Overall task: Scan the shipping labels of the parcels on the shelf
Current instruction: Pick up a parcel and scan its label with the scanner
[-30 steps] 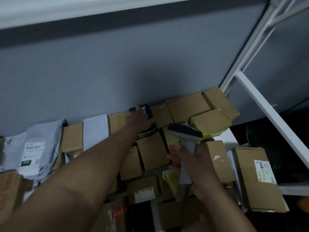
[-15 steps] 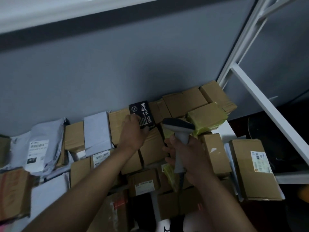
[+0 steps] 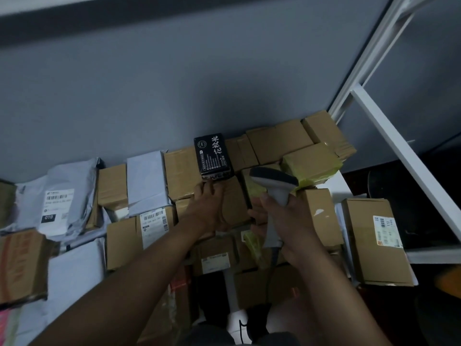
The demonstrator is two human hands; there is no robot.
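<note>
Shelf (image 3: 412, 156): one scanner (image 3: 274, 193), two hands.

Black box (image 3: 213, 156) white-lettered; brown cartons (image 3: 279, 142); grey scanner (image 3: 274, 186).

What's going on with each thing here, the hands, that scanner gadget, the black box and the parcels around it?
Left hand: fingers touch the black box's lower edge.
Black box: propped up, printed face showing.
Right hand: grips the scanner's handle.
Barcode scanner: upright, head aimed toward the black box.
Yellow-taped box: sealed, tilted on other boxes.
Grey mailer bag: label up.
Right-hand cardboard box: label up.
</note>
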